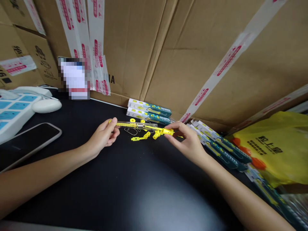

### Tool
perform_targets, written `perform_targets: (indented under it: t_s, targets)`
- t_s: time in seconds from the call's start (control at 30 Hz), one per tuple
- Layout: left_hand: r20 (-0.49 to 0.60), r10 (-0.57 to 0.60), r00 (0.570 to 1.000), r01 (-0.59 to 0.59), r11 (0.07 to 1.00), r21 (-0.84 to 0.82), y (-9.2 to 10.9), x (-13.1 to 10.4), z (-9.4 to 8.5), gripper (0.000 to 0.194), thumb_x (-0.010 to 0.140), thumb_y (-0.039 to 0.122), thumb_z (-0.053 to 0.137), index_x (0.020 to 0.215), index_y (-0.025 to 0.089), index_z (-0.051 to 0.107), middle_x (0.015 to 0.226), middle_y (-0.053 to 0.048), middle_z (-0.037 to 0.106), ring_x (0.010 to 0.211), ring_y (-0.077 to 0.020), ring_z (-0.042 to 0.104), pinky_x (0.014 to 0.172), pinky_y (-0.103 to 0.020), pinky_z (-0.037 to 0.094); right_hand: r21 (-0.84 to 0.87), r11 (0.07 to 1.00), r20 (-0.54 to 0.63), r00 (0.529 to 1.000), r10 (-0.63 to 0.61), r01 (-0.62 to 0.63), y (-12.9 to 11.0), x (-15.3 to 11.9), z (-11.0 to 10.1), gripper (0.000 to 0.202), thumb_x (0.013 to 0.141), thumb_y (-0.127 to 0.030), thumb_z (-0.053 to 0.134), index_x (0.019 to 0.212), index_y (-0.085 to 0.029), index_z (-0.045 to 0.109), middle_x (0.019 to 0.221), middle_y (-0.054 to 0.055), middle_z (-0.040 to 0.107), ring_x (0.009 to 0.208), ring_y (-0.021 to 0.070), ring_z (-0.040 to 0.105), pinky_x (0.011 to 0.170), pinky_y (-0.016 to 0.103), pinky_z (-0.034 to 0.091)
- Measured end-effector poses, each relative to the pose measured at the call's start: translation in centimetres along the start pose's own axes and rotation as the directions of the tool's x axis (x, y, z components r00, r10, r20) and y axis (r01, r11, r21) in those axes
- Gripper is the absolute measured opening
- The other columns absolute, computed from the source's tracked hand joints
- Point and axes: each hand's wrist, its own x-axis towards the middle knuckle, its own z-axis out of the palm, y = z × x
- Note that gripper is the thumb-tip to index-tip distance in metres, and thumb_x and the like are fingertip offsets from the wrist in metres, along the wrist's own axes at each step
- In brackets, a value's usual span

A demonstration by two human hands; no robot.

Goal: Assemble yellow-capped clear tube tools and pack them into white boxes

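My left hand (106, 132) pinches the left end of a clear tube (137, 125) with a yellow scale strip inside, the body of a spring scale. At the tube's right end, the fingertips of my right hand (186, 136) grip a yellow plastic cap (167, 131). A thin yellow rod shows inside the tube near this cap; whether the cap is seated in the tube I cannot tell. Below and behind the tube lie loose yellow parts (141, 138), a small yellow ring (132, 120) and bent wire hooks (131, 131), partly hidden by it.
Slim printed boxes (149, 112) lie at the back, with more boxes (223, 147) along the right beside a yellow bag (271, 144). On the left are a power strip (19, 107), a white mouse-shaped object (47, 105) and a phone (29, 144). Large cartons (134, 48) wall off the black table (115, 186).
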Motion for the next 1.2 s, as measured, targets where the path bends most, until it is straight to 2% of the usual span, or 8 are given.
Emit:
perform_targets:
  t_s: [0.23,0.37,0.53,0.9,1.07,1.2]
  targets:
    - [0.034,-0.016,0.999,0.016,1.000,0.000,-0.5,0.0,0.0,0.035,0.092,0.050,0.045,0.076,0.019,0.040,0.055,0.007,0.043,0.035,-0.0010,0.027,0.032,-0.012,0.018,-0.028,1.000,-0.041,0.999,-0.013,0.012,0.0,-0.1,0.3,0.011,0.086,-0.023,0.061,0.098,-0.022,0.060,0.092,0.005,0.065,0.080,0.0175,0.064,0.065,0.030,0.057]
    - [0.046,-0.019,0.999,0.019,1.000,-0.007,-0.6,0.0,0.0,0.035,0.092,0.051,0.045,0.076,0.019,0.040,0.055,0.007,0.043,0.035,-0.0011,0.027,0.032,-0.012,0.018,-0.009,1.000,-0.023,1.000,-0.013,0.013,0.1,-0.2,0.4,0.013,0.086,-0.023,0.063,0.099,-0.023,0.059,0.093,0.005,0.065,0.079,0.0172,0.064,0.065,0.031,0.058]
    - [0.042,-0.029,0.999,0.028,1.000,0.012,-0.6,-0.1,0.2,0.037,0.092,0.051,0.045,0.074,0.019,0.040,0.054,0.007,0.044,0.034,-0.0015,0.027,0.032,-0.012,0.018,0.046,0.997,-0.009,0.998,-0.062,0.062,-0.4,-0.4,0.6,0.013,0.085,-0.021,0.063,0.097,-0.023,0.057,0.093,0.005,0.064,0.082,0.0172,0.063,0.066,0.030,0.057]
    - [0.061,-0.043,0.997,0.042,0.999,0.016,-0.8,-0.1,0.1,0.038,0.090,0.053,0.046,0.074,0.019,0.042,0.053,0.006,0.044,0.034,-0.0017,0.028,0.032,-0.013,0.017,0.017,0.983,-0.003,0.984,-0.181,0.181,-0.8,-0.4,0.9,0.016,0.086,-0.015,0.060,0.098,-0.025,0.057,0.092,0.006,0.063,0.085,0.0195,0.062,0.068,0.035,0.055]
    - [0.075,-0.072,0.995,0.071,0.997,0.014,-0.7,-0.2,0.2,0.038,0.090,0.054,0.046,0.075,0.018,0.044,0.052,0.006,0.045,0.034,-0.0022,0.028,0.032,-0.014,0.016,0.070,0.995,-0.007,0.998,-0.070,0.070,-0.8,-0.6,1.4,0.013,0.087,-0.021,0.060,0.098,-0.025,0.054,0.093,0.006,0.062,0.083,0.0189,0.062,0.066,0.033,0.056]
    - [0.082,-0.085,0.993,0.086,0.996,-0.018,-0.6,-0.3,0.3,0.038,0.090,0.053,0.047,0.075,0.018,0.045,0.051,0.006,0.045,0.033,-0.0025,0.027,0.032,-0.014,0.015,0.203,0.977,0.020,0.998,0.062,-0.064,-0.8,-0.8,1.5,0.026,0.082,-0.029,0.068,0.101,-0.025,0.050,0.096,0.005,0.058,0.077,0.0167,0.061,0.061,0.029,0.055]
